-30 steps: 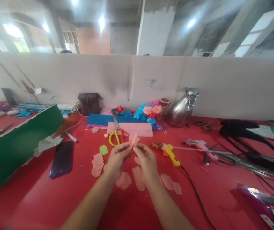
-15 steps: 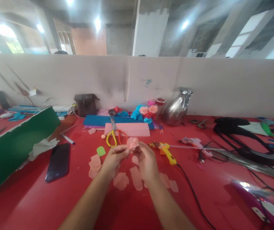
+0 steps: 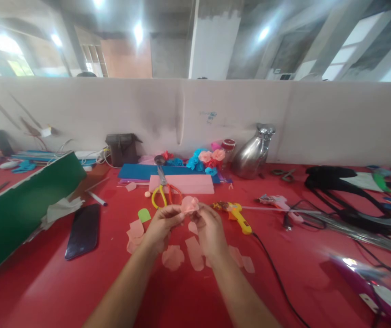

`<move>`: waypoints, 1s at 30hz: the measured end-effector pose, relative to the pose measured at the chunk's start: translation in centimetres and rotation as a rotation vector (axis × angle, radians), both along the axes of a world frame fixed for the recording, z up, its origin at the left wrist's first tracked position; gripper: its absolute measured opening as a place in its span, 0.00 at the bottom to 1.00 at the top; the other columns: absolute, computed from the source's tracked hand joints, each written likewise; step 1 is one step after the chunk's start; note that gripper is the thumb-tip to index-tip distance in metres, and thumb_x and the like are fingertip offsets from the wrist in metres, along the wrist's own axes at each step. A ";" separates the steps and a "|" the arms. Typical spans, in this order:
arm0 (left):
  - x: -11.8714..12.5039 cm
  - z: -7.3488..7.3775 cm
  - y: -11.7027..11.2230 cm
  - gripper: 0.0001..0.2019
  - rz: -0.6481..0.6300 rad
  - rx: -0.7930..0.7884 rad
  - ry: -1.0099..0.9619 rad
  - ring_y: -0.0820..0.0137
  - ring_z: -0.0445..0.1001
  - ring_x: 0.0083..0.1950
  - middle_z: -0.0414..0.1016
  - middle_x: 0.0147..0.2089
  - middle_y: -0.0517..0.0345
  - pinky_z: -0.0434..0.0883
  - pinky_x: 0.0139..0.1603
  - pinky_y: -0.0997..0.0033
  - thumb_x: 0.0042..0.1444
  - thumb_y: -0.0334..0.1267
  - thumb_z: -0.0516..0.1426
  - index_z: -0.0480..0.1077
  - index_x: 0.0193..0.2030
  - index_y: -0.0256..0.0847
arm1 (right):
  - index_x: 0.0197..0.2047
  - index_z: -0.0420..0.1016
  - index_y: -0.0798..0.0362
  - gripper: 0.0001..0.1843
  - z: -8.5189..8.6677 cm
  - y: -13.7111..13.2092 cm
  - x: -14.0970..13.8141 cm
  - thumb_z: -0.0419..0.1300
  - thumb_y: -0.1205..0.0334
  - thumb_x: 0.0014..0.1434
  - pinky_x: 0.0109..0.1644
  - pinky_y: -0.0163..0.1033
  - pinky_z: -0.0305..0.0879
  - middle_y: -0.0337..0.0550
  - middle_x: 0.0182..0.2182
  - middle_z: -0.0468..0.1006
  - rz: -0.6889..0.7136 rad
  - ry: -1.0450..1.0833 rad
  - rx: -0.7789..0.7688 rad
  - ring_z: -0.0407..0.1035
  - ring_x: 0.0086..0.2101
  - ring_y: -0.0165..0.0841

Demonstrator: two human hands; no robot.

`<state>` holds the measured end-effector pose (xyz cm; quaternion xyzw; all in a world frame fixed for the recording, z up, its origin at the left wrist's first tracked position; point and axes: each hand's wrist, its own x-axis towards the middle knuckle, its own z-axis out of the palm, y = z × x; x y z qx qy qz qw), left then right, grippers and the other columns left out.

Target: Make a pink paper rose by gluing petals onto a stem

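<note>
Both of my hands are raised over the red table [image 3: 62, 291] and pinch one small pink crepe-paper flower piece [image 3: 190, 204] between their fingertips. My left hand [image 3: 161, 226] grips it from the left, my right hand [image 3: 209, 229] from the right. Loose pink paper petals [image 3: 173, 257] lie on the table beneath and around my hands. A small green petal-shaped scrap [image 3: 144, 215] sits just left of my left hand.
Yellow-handled scissors [image 3: 162, 191] rest on a pink paper stack [image 3: 181, 184] behind my hands. A yellow glue gun [image 3: 236, 215] with a black cord lies to the right. A dark phone [image 3: 83, 230] and a green board [image 3: 21, 205] are on the left, a steel jug [image 3: 252, 155] and finished paper flowers [image 3: 209, 161] at the back.
My hands kept turning the pink paper piece, which has gone from fanned out to more bunched. The view shifted slightly left, then steadied.
</note>
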<state>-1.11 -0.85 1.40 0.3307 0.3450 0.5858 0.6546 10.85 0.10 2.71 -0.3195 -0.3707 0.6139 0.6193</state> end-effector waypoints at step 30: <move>-1.5 1.4 -0.1 0.06 -0.055 0.252 0.327 0.67 0.71 0.36 0.75 0.32 0.53 0.65 0.36 0.71 0.42 0.37 0.64 0.78 0.29 0.39 | 0.23 0.73 0.52 0.09 1.8 -0.9 1.4 0.60 0.56 0.50 0.30 0.36 0.58 0.36 0.18 0.68 0.150 -0.249 0.139 0.60 0.23 0.29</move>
